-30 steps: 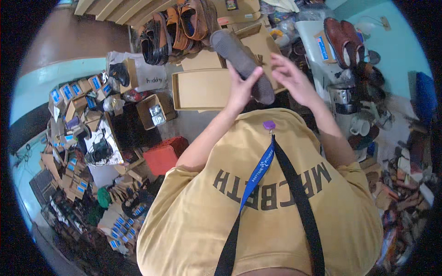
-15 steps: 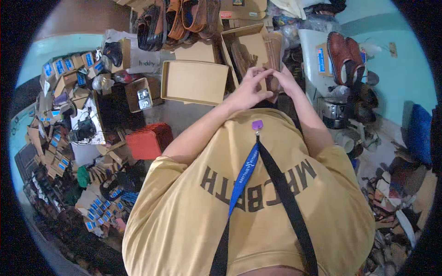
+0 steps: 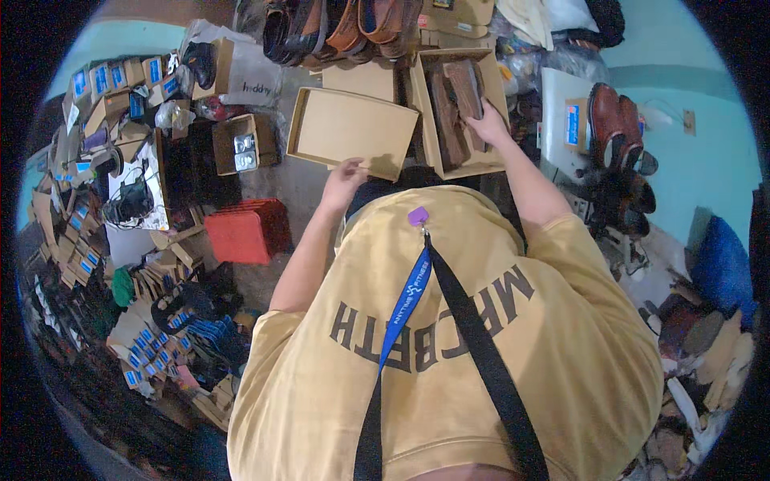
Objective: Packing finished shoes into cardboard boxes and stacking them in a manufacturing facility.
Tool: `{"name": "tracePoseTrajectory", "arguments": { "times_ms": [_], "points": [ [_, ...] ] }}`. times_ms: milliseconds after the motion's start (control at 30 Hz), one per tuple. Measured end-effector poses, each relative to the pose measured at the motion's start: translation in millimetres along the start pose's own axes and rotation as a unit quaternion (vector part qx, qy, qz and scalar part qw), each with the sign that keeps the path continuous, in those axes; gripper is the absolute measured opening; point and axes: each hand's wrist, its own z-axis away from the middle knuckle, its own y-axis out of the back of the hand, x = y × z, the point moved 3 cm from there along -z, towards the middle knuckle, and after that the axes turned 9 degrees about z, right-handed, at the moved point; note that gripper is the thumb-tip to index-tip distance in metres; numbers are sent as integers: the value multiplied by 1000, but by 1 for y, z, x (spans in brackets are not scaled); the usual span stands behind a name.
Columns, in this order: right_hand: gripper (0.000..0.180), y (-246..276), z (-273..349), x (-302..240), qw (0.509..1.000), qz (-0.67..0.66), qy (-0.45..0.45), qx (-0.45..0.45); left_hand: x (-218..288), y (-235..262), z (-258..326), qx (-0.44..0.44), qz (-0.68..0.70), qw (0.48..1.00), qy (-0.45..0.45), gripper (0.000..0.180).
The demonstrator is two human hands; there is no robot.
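Observation:
An open cardboard shoe box (image 3: 430, 120) in front of me holds a pair of brown shoes (image 3: 464, 88), laid lengthwise. My right hand (image 3: 489, 128) reaches in over the box's right side, its fingers closed on the near end of the right-hand shoe. To the left lies a shallow tan box lid (image 3: 353, 124), hollow side up. At its near edge is my left hand (image 3: 345, 180), fingers loosely curled and somewhat apart, holding nothing I can see. Whether those fingertips touch the lid is unclear.
Several brown and black shoes (image 3: 345, 32) stand beyond the boxes. Reddish-brown shoes (image 3: 613, 120) sit at the right by the wall. A red case (image 3: 241, 232) and a small box (image 3: 233, 148) with silvery things lie left. Stacked small boxes (image 3: 104, 84) crowd the far left.
My hands were together over the near end of the shoe box; now they are apart. The left moved to the lid, the right onto a shoe. That shoe now lies farther inside the box.

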Motion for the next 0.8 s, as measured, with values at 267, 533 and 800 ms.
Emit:
{"name": "tracePoseTrajectory", "arguments": {
  "times_ms": [267,533,800],
  "points": [
    [74,23,33,-33,991,-31,132,-21,-202,74,-91,405,130,902,70,20],
    [50,58,102,-9,995,-38,81,47,-107,20,-73,330,131,928,113,41],
    [27,86,124,-7,975,-115,103,161,-33,43,33,412,7,901,-138,33]
  ]
}}
